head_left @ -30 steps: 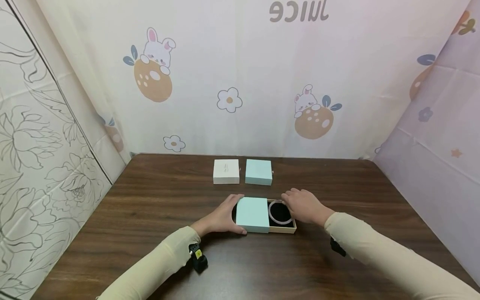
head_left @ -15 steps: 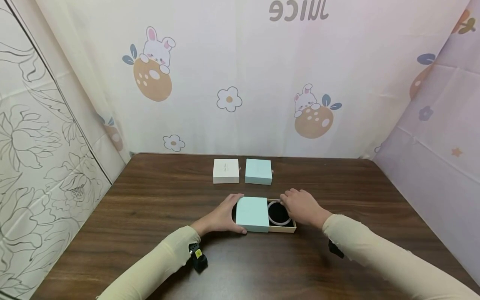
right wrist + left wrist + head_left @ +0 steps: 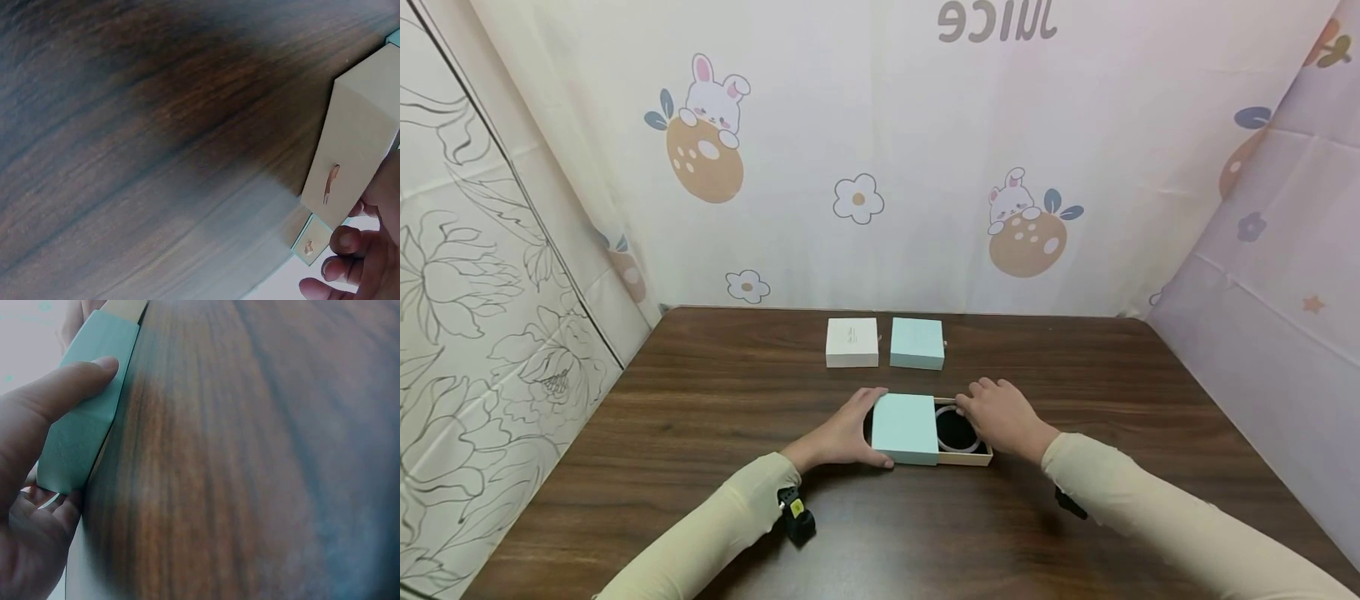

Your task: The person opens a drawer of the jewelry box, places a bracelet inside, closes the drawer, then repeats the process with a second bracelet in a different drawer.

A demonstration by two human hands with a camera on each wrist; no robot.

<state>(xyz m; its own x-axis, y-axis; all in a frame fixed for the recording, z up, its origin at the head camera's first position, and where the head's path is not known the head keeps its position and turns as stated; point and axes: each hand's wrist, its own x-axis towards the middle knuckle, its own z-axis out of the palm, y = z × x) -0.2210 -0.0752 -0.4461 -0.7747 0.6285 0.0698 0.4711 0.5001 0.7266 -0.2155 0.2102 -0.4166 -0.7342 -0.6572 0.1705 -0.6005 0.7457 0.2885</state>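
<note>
A mint-green drawer box [image 3: 905, 428] lies on the table, its pale inner tray [image 3: 966, 458] pulled out to the right. My left hand [image 3: 847, 432] grips the box's sleeve from the left; in the left wrist view the thumb [image 3: 94, 375] lies along its near side. Within the tray, a pale bangle [image 3: 957, 449] rests on black lining. My right hand [image 3: 1002, 419] is over the tray's right part, curled fingers at the bangle's far right rim; the exact contact there is hidden. The right wrist view shows the tray's front with a small brown pull tab [image 3: 331, 183].
Behind the open box stand a white box [image 3: 852, 342] and another mint-green box [image 3: 917, 343], side by side near the back edge of the dark wooden table [image 3: 722, 375]. A patterned curtain [image 3: 925, 250] hangs behind the table.
My right hand has shifted slightly left, and the bangle has moved a little left and nearer with the fingers. The left hand and the box have stayed still.
</note>
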